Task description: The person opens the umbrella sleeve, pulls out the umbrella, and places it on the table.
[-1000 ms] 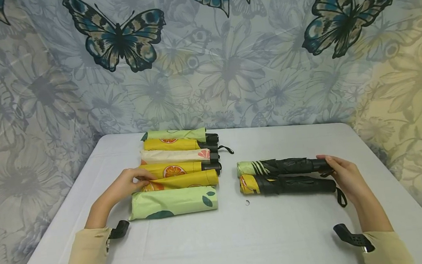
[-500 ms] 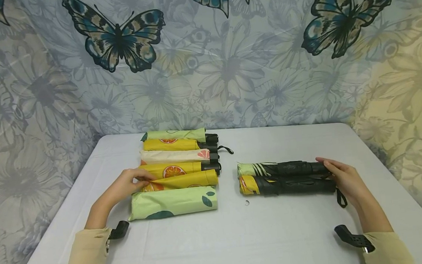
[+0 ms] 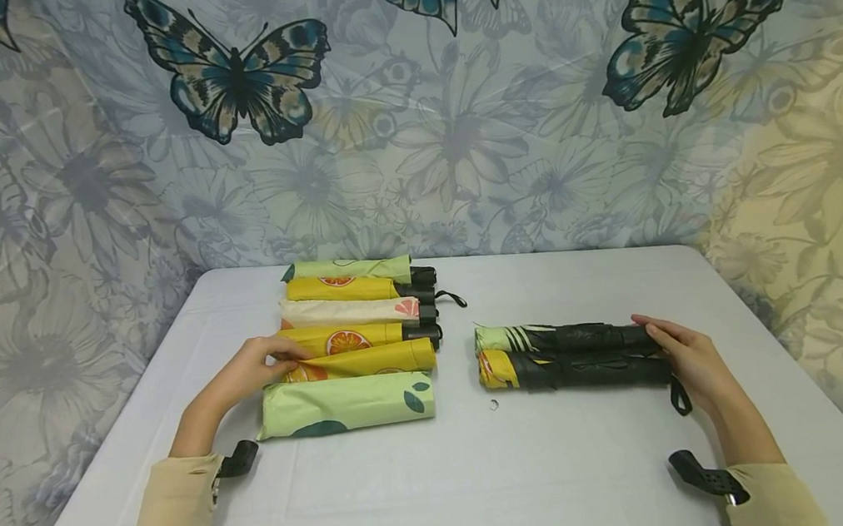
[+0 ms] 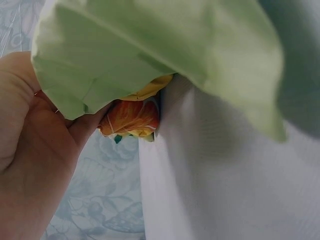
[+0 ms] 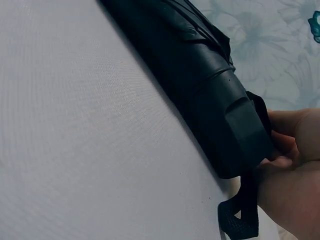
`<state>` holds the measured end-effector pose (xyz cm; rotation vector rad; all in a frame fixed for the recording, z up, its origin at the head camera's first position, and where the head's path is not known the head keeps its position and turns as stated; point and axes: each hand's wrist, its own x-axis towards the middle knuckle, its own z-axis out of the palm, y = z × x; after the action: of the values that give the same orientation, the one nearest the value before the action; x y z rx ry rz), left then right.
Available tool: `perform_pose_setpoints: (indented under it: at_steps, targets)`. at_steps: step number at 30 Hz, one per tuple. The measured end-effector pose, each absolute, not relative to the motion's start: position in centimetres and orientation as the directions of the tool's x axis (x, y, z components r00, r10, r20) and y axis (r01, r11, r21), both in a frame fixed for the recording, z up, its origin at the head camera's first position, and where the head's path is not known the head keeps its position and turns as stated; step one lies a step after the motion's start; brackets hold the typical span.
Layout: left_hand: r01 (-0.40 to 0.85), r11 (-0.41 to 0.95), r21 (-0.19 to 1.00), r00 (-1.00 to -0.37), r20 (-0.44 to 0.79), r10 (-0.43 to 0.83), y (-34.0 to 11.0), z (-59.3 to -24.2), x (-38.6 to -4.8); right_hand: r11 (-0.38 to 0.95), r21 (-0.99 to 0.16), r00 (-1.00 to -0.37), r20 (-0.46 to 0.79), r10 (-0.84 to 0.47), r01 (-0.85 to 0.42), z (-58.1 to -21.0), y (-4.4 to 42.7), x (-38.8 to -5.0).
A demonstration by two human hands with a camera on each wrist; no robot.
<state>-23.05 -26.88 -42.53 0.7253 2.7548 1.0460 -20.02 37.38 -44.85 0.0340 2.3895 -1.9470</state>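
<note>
Two folded umbrellas lie side by side at the right in the head view, one black with a green-striped end [image 3: 529, 337], one black with a yellow end [image 3: 589, 367]. My right hand [image 3: 693, 356] holds the handle end of the rear one; in the right wrist view a black umbrella [image 5: 200, 85] with a strap lies beside my fingers. My left hand [image 3: 243, 375] pinches the left end of a yellow sleeve [image 3: 392, 357]. In front of that sleeve lies a flat green one [image 3: 373, 399]. In the left wrist view green fabric [image 4: 150, 45] partly covers my left fingers.
Behind the yellow sleeve is a row of covered umbrellas: yellow [image 3: 368, 336], cream [image 3: 350, 309], yellow [image 3: 348, 288] and green [image 3: 354, 267]. A tiny ring-like mark [image 3: 494, 404] shows on the white table [image 3: 560, 468]. Butterfly-patterned fabric [image 3: 458, 168] hangs behind.
The rear black umbrella's handle end has come slightly toward the front with my right hand, up against the other black umbrella. My left hand has stayed in place.
</note>
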Motion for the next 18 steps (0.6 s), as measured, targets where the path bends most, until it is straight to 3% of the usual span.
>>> perform_pose_setpoints:
  at_steps: [5,8,18]
  targets:
    - [0.411,0.643,0.647,-0.876,0.085,0.475,-26.93,-42.62,-23.01,0.154,-0.988,-0.998,0.007,-0.063,-0.016,-44.95,37.42,-20.09]
    - [0.404,0.642,0.652,-0.878,0.078,0.472,-26.93,-42.57,-22.97,0.189,-0.981,-0.997,0.032,-0.063,-0.044,-44.88,37.42,-20.19]
    - [0.389,0.648,0.655,-0.886,0.073,0.458,-26.88,-42.61,-23.10,0.204,-0.979,-1.000,-0.002,0.008,0.004,-44.38,36.70,-20.45]
